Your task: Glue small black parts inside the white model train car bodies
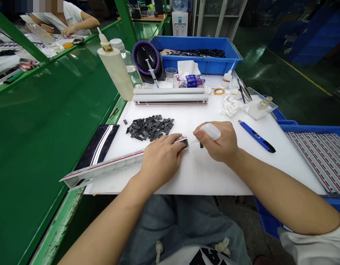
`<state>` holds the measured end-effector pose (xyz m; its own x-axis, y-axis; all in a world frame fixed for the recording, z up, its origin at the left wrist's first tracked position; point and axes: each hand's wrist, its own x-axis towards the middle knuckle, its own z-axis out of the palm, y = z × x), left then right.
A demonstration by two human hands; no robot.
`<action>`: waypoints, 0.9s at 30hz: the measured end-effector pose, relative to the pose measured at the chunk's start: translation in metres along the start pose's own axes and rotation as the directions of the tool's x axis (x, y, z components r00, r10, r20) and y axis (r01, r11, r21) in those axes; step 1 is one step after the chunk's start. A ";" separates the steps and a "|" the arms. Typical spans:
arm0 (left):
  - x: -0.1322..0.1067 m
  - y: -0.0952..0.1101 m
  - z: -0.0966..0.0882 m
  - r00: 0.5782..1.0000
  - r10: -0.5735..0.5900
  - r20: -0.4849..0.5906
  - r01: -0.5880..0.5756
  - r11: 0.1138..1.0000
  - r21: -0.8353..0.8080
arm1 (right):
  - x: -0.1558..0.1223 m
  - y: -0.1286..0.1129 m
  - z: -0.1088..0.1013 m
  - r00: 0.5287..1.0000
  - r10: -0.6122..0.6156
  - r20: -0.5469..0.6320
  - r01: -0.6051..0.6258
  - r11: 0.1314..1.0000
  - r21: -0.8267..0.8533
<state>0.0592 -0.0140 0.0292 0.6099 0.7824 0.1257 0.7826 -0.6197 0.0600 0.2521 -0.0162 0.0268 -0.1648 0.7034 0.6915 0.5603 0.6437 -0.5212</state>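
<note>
My left hand (161,158) grips a long white channel strip (111,165) with a red line along its edge, near its right end. The strip's other end reaches past the white board's left side. In my right hand (221,141) is a white squeeze bottle (211,130), tipped so its thin nozzle points at the strip's right end; whether it touches is too small to tell. Below the bottle lies one small black piece (201,145). A loose pile of small black pieces (150,127) is spread beyond my left hand.
White strips (171,99) lie across the board's back, before a tissue pack (189,80) and a blue bin (197,64). A blue cutter knife (256,136) and a clear tray (259,106) are right. Farther right, a blue crate holds strips (321,158). A person (66,20) sits far left.
</note>
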 end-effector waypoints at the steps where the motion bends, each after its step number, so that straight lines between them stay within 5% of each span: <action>1: 0.000 0.000 0.000 1.000 -0.001 0.001 0.001 1.000 0.000 | 0.000 0.000 0.000 1.000 -0.002 0.001 0.002 1.000 -0.002; 27: 0.000 0.002 -0.002 1.000 -0.010 0.003 0.011 0.999 -0.048 | 0.001 -0.002 -0.004 0.995 0.101 -0.019 -0.100 0.993 0.069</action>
<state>0.0604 -0.0150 0.0317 0.6022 0.7890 0.1216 0.7821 -0.6136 0.1085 0.2542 -0.0180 0.0300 -0.0917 0.7589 0.6447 0.5164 0.5898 -0.6208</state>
